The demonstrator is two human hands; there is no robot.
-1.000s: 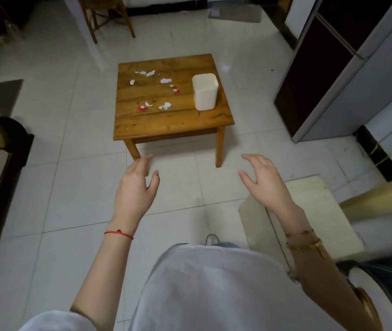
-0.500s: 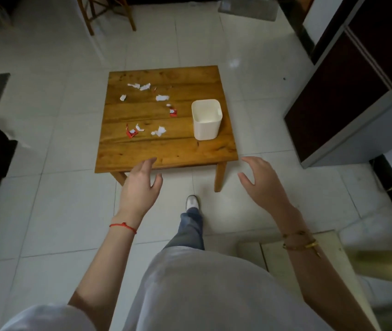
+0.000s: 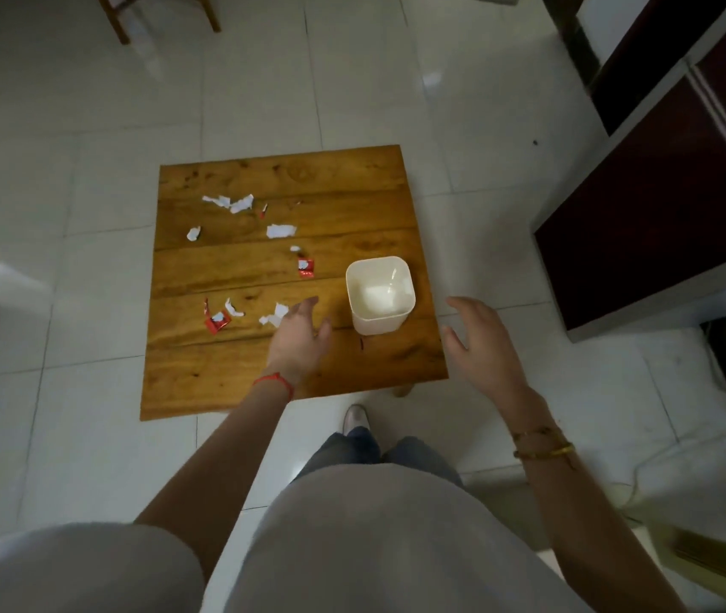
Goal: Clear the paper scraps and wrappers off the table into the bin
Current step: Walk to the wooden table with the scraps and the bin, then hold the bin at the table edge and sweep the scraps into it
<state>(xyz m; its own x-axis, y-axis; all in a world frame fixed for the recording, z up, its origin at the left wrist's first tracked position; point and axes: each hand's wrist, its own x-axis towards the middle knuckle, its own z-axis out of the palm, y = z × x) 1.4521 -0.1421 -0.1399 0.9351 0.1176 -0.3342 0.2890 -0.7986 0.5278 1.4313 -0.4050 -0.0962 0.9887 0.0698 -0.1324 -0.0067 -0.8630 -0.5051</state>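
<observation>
Here, a low square wooden table [image 3: 237,360] on a pale tiled floor [image 3: 64,126], seen from above. Near its right edge, a white square bin [image 3: 381,294], upright, mouth open to the camera; inside only a pale patch at the bottom, too washed out to tell whether scrap or glare. Scattered over the left and middle boards, well apart from the bin: two torn white paper scraps [image 3: 228,202] side by side near the far edge, long axes roughly across the table; a small white bit [image 3: 193,233] to their left; a wider white scrap [image 3: 280,230] lying across the boards; a thin red sliver [image 3: 264,210] tilted just beyond it. Closer in, a red wrapper [image 3: 305,267] with a white patch, a second red wrapper [image 3: 215,319] torn open and lying askew on the near-left, and a white scrap [image 3: 233,307] just beside it. Left hand [image 3: 299,338], red string at the wrist, stretched over the table with fingers spread and empty, fingertips at a crumpled white scrap [image 3: 276,315]; contact too close to call. Right hand [image 3: 480,342] past the table's right edge, just beside the bin, fingers loosely apart and curled, holding nothing.
</observation>
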